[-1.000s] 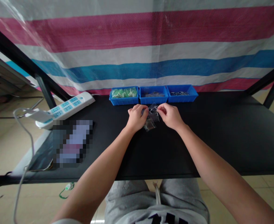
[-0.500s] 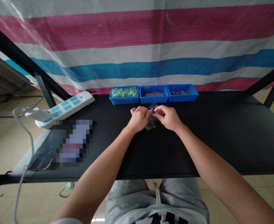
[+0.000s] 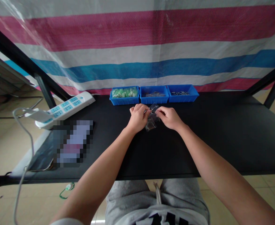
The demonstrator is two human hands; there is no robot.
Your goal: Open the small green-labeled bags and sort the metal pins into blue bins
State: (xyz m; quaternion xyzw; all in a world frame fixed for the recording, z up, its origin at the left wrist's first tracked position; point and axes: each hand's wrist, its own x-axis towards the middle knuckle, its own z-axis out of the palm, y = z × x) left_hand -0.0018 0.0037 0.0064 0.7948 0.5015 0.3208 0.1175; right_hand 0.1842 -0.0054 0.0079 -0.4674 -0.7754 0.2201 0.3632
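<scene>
Three bins [image 3: 154, 100], two hands [image 3: 138, 118] [image 3: 169, 117], one power strip [image 3: 68, 109] show.

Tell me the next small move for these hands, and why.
I'd probably ease the right hand slightly away from the left hand, just enough to expose the grip: both are close together at the small clear packets, which appear to overlap, and what each hand pinches is too small to make out.

Is a black tabletop [image 3: 233, 134]. Carries three blue bins [image 3: 154, 100], a white power strip [image 3: 66, 109], clear bags [image 3: 151, 125] and a pixelated item [image 3: 74, 143].
</scene>
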